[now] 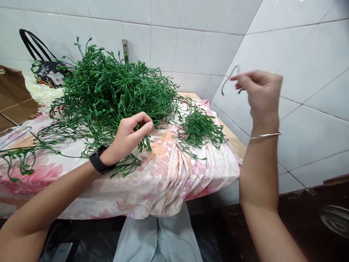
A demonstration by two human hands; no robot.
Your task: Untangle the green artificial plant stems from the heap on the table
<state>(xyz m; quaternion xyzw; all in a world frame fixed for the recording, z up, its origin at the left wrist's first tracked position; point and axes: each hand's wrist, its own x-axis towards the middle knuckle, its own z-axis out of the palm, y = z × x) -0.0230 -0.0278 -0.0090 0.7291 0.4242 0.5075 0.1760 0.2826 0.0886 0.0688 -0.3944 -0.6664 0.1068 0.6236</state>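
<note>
A big heap of green artificial plant stems [120, 87] with small forked tips lies on the cloth-covered table. At its front edge is my left hand [133, 133], with thumb and index finger curled together. Green tips [145, 144] show just below those fingers; whether they are gripped I cannot make out. My right hand [260, 85] is raised high at the right, away from the table and slightly blurred. It pinches a thin, dark, curved strand [227, 80], whose material is unclear. Between the hands on the table sits a smaller bunch of green stems [200, 127].
A floral cloth [163, 174] drapes over the table's front edge. To the left are a brown cardboard piece [16, 94], pale flowers [45, 94] and a flowered bag [50, 72] with black handles. White tiled walls [185, 47] stand close behind and at right.
</note>
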